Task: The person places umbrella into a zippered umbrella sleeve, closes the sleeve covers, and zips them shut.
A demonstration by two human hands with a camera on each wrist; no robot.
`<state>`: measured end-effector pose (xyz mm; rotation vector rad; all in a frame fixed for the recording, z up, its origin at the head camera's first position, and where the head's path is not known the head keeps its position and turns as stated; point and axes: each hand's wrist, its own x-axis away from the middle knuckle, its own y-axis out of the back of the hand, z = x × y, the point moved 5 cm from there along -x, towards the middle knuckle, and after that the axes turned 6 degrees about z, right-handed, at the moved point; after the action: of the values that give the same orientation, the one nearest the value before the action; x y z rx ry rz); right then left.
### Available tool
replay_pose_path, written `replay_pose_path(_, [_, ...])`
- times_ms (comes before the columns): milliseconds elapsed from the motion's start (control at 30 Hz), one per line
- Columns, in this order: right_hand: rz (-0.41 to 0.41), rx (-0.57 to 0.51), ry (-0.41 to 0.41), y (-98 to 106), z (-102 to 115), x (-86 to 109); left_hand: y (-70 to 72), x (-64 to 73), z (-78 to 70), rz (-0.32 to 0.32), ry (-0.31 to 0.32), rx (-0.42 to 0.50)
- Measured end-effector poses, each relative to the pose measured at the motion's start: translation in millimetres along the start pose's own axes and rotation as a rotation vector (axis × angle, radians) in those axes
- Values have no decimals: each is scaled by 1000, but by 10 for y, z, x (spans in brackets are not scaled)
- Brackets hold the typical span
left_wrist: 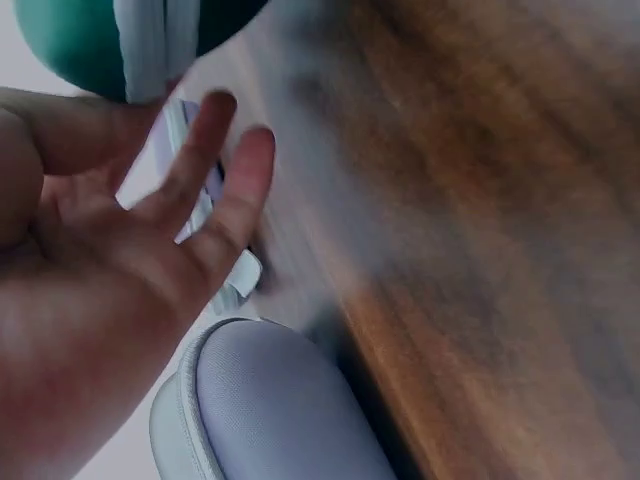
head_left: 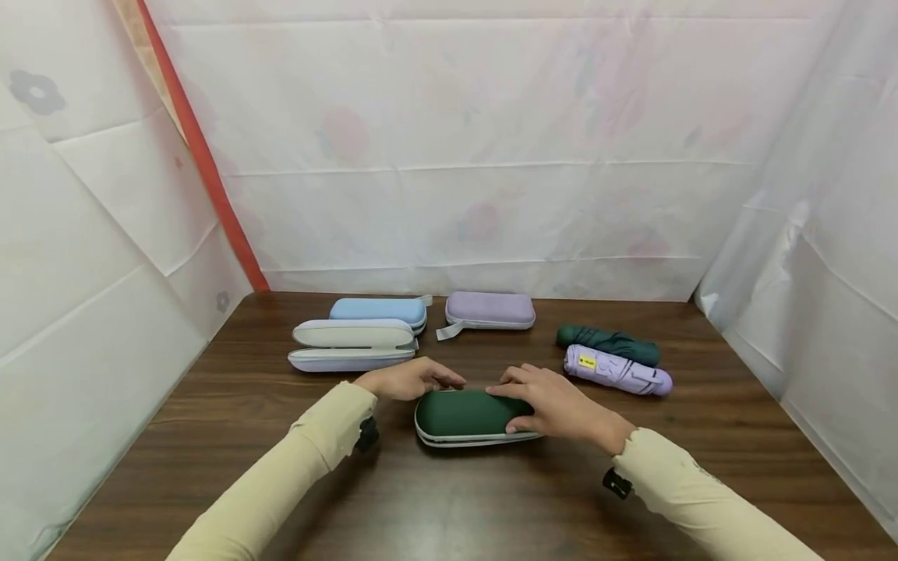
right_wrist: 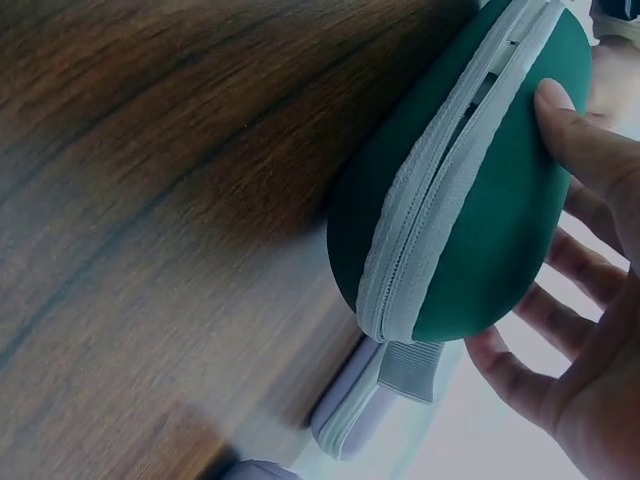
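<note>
A dark green hard zip case (head_left: pixel 466 413) with a pale zipper lies on the table between my hands. My right hand (head_left: pixel 554 401) grips its right end, thumb on the front part and fingers over the top and back. In the right wrist view a narrow gap shows along part of the zipper (right_wrist: pixel 425 200). At the case's rear left is my left hand (head_left: pixel 414 379). Its thumb side meets the zipper edge in the left wrist view, while two fingers (left_wrist: pixel 250 165) stretch out freely. Whether it pinches a zipper pull is hidden.
Behind my left hand stands an opened pale lavender-grey case (head_left: pixel 354 343). Farther back are a light blue case (head_left: pixel 379 309) and a lavender case (head_left: pixel 489 308) with a strap. To the right lie two folded umbrellas, one dark green (head_left: pixel 610 345), one lavender (head_left: pixel 620 370).
</note>
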<state>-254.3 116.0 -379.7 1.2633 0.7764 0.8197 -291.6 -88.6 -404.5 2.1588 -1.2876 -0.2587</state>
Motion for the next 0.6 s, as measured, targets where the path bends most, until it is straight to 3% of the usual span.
replay_pose_path(133, [4, 6, 6, 2, 6, 0, 34, -78, 32, 21, -2, -29])
replay_pose_path(300, [14, 11, 2, 17, 11, -12, 57, -129, 81, 44, 54, -57])
replay_pose_path(467, [40, -17, -40, 7, 31, -57, 36, -120, 116, 23, 115, -79])
replay_pose_path(600, [44, -42, -51, -5, 35, -115, 27, -127, 126, -18, 95, -124])
